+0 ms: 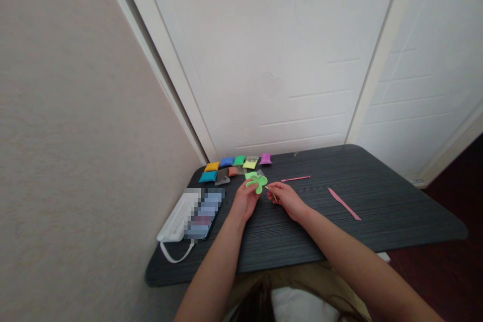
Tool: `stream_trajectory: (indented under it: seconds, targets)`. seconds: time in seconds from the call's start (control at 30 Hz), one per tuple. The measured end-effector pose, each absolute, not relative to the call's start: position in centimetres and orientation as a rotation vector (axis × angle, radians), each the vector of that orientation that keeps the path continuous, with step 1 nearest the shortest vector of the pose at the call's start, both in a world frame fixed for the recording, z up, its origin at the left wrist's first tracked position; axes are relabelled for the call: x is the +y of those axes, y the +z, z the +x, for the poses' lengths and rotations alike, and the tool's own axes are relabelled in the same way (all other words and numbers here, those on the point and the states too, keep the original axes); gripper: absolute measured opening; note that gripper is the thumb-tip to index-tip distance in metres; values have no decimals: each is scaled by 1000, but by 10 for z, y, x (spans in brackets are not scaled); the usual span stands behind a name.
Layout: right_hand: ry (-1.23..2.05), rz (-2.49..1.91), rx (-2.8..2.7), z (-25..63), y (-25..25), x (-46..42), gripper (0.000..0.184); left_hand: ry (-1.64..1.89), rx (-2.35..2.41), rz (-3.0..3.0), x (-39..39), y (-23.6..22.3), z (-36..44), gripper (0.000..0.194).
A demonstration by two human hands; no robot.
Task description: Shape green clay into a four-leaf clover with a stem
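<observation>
In my left hand (245,202) is a light green flower shape (259,182) with several rounded petals, apparently modelling clay, pinched between the fingers. My right hand (286,198) grips a thin yellowish modelling tool (275,197), its tip close to the flower's right side; whether they touch I cannot tell. Just behind the flower, partly hidden by it, lies a light green clay packet (249,175). Beyond my right hand a slim pink modelling tool (296,178) rests on the table, and farther right lies a pink plastic knife (344,204).
The dark wood-grain table (392,211) stands against white panels. Several coloured clay packets, including a yellow one (212,166) and a purple one (265,158), line its back left. At the left are a phone (206,215), a white case-like object (176,221) and a white cable (174,260).
</observation>
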State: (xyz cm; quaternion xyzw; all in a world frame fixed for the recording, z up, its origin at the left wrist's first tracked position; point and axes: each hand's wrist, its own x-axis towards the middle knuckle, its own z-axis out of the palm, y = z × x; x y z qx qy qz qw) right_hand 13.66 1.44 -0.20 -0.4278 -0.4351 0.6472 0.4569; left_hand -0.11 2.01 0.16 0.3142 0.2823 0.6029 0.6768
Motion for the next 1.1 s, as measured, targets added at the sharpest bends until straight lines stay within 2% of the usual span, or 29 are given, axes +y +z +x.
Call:
stream_trajectory:
  seconds: [0.17,0.67,0.77,0.97,1.1]
  targets:
    - [1602,-1034,-1073,137,-4,15,19,1352,623,703,20,1,-1,17]
    - [1556,-1044,-1143,140,-3,18,19,1353,645,682,20,-1,-1,26]
    - [1354,-1089,-1363,144,-1,18,18,1361,637,686,21,-1,-1,26]
    - [592,-1293,-1962,148,-1,12,16,1382,627,694,21,1,-3,28]
    - [374,-1408,-2179,148,-3,7,17,1382,648,722,21,0,-3,29]
